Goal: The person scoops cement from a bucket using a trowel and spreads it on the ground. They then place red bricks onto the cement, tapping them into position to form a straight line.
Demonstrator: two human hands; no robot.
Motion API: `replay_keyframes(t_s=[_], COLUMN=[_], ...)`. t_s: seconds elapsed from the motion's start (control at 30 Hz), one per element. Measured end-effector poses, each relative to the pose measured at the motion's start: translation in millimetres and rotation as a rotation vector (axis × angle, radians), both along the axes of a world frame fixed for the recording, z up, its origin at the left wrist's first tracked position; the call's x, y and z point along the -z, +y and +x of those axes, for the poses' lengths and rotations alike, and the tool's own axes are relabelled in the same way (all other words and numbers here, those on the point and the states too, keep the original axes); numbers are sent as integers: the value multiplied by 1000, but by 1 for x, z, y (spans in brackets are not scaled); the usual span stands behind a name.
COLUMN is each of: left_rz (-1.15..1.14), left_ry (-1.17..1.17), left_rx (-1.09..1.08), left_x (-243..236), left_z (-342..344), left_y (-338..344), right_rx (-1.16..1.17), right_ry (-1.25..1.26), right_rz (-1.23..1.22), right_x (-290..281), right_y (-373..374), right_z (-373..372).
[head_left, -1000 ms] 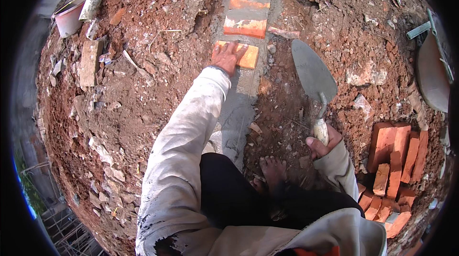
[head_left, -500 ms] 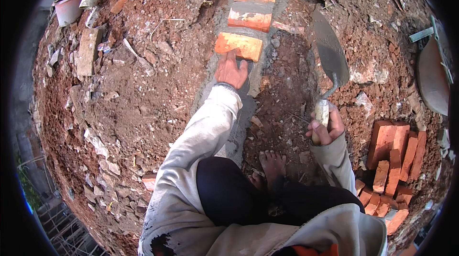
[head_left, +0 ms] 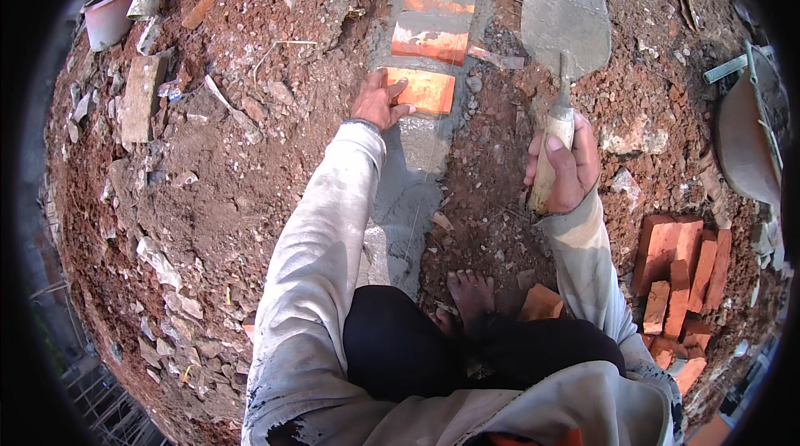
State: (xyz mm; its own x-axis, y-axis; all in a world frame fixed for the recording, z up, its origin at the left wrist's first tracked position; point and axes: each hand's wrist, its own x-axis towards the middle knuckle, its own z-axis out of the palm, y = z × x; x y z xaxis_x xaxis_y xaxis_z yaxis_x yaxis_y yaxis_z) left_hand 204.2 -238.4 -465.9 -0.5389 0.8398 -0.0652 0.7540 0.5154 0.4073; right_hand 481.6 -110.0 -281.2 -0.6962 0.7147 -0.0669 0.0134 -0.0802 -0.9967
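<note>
Lying on grey mortar [head_left: 406, 187] at upper centre of the frame, an orange brick [head_left: 431, 93] is touched at its left end by the left hand [head_left: 379, 104], fingers parted. Right of centre, a trowel [head_left: 567, 8] is gripped in the closed right hand [head_left: 571, 164]. Red bricks [head_left: 661, 248] are heaped at lower right.

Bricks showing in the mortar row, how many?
5: one brick touched by the left hand; four partly mortar-covered bricks in line beyond it, up to the picture's upper edge. More may be hidden there.
</note>
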Motion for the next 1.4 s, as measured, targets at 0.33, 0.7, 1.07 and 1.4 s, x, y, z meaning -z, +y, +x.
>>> replay_keyframes(t_s=[0.33,0.7,1.07,1.4], left_rz=[65,171,165,89], left_ry=[-41,-151,-142,-120], left_rx=[32,-65,-55,-106], left_x=[12,7,13,6], left_z=[5,7,6,7], left_y=[1,14,24,5], right_rx=[16,-146,-274,-386], right_ry=[268,183,49,-52], right_rz=[166,375,400,362], right_x=[8,151,169,142], right_y=[28,42,84,57], right_z=[-103,-143,-149,-155])
